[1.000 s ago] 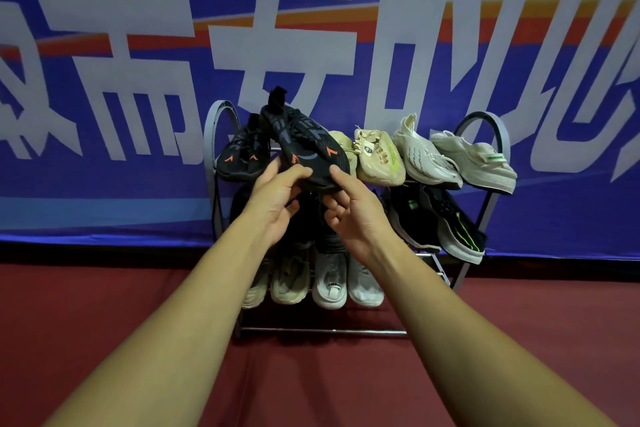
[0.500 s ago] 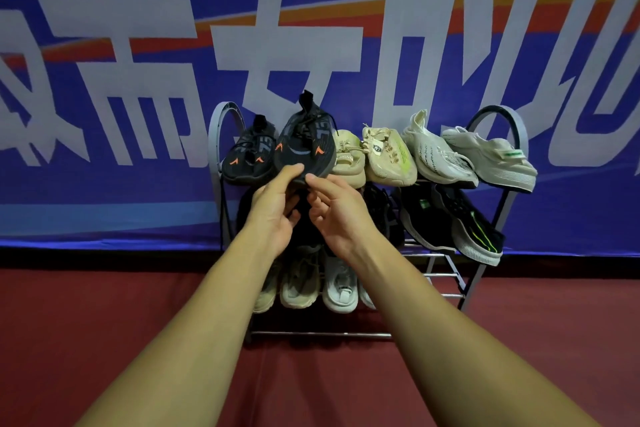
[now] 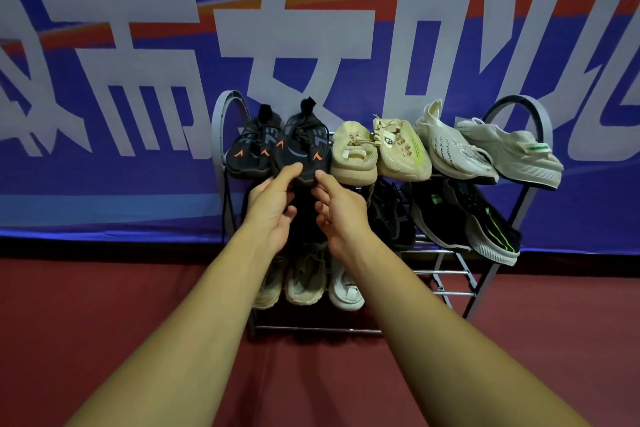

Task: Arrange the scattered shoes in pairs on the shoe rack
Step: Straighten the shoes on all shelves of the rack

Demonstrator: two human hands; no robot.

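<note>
Bare forearms [image 3: 194,322] lead to a bare left hand [image 3: 273,215] and right hand [image 3: 343,218].

The shoe rack [image 3: 215,125] stands against the banner [image 3: 104,45]. A row of shoes [image 3: 398,149] fills its top shelf, with more shoes [image 3: 450,218] below, some perhaps hidden.
</note>
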